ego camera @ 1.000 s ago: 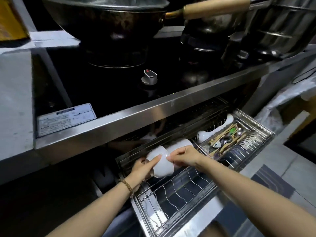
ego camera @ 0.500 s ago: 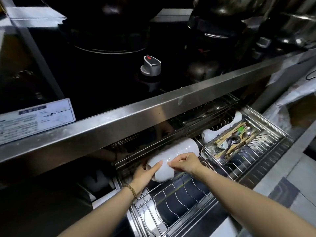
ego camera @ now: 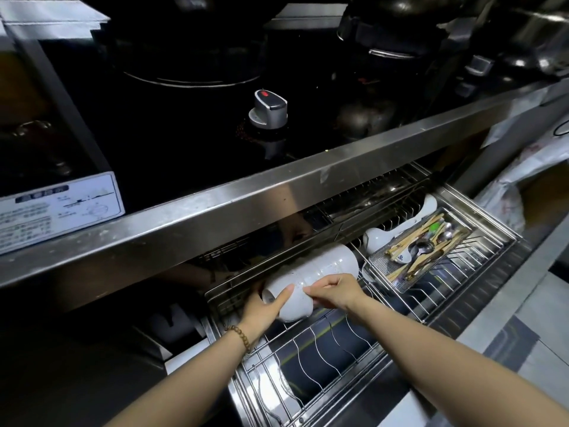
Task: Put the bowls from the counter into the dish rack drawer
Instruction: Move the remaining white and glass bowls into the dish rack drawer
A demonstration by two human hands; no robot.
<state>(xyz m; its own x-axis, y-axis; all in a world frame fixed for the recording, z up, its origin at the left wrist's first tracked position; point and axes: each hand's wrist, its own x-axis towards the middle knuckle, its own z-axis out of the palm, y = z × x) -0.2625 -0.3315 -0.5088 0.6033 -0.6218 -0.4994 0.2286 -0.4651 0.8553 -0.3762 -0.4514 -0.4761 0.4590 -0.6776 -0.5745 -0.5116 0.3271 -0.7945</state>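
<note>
Bowls (ego camera: 320,269) sideways, axis left-right, under clamped fingers (ego camera: 313,290) of left hand (ego camera: 264,310) and right hand (ego camera: 336,292).

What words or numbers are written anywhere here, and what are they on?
Nothing can be read for sure.
White sticker at the left: printed lines, too blurred to read.
White spoon in the cutlery tray: blue marks, too small to read.
Knob: a red mark, no words.

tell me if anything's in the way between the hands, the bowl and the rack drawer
Nothing visible. The left hand and right hand grip the white bowl, lying on its side in the dish rack drawer. The cutlery basket sits off to the right.
</note>
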